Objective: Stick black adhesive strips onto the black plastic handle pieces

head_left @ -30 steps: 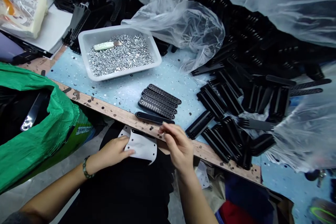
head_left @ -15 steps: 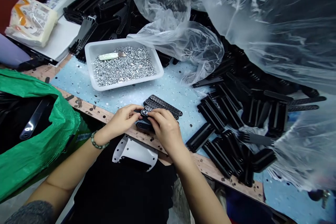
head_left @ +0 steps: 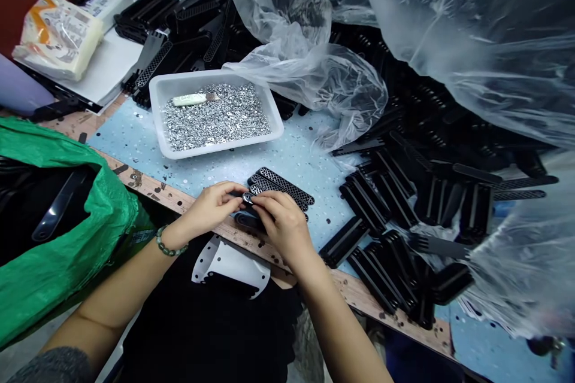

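Black plastic strip (head_left: 246, 221) clenched between left hand (head_left: 209, 209) and right hand (head_left: 285, 228), fingertips (head_left: 263, 202) pinching small silver nut (head_left: 247, 197); even two-sided pressure best, strip kept flat.

The view is taken from a camera worn on the head, tilted forward and down, so the counter (head_left: 287, 161) is seen from close above, with the left hand (head_left: 209, 209) and right hand (head_left: 285, 230) near the lower middle.

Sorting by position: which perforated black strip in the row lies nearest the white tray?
The outermost strip, uncovered, beyond the left hand and right hand.
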`<state>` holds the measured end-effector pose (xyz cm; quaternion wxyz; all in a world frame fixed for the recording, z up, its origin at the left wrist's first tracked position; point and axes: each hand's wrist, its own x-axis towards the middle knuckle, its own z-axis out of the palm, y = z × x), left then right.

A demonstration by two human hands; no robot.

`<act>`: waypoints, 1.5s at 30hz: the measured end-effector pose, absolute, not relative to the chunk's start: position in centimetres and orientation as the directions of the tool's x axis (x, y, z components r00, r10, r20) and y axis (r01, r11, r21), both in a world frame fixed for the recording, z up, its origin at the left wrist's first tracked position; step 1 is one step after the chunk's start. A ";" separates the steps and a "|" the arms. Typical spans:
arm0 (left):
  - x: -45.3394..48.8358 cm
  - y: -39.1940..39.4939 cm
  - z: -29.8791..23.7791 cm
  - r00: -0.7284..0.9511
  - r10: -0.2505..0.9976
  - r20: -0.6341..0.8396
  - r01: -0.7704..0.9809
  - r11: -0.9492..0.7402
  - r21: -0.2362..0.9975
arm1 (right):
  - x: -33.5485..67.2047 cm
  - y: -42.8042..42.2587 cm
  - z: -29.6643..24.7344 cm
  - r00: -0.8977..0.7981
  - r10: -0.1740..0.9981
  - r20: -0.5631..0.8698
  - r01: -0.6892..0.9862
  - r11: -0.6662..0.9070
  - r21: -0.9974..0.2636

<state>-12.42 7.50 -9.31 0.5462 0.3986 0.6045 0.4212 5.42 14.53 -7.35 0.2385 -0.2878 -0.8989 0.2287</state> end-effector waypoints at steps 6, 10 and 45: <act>-12.1 7.8 -9.3 -0.109 0.934 -0.341 0.061 0.349 0.935 | 5.0 14.4 -7.2 -0.740 0.618 0.265 0.448 0.748 -0.491; -11.8 8.2 -9.4 -0.149 0.944 -0.294 0.100 0.311 0.945 | 5.4 14.1 -6.3 -0.751 0.625 0.214 0.541 0.767 -0.344; -12.2 8.6 -8.1 -0.050 0.931 -0.362 0.226 0.364 0.904 | 9.6 15.6 -4.6 -0.758 0.616 0.214 0.565 0.784 -0.256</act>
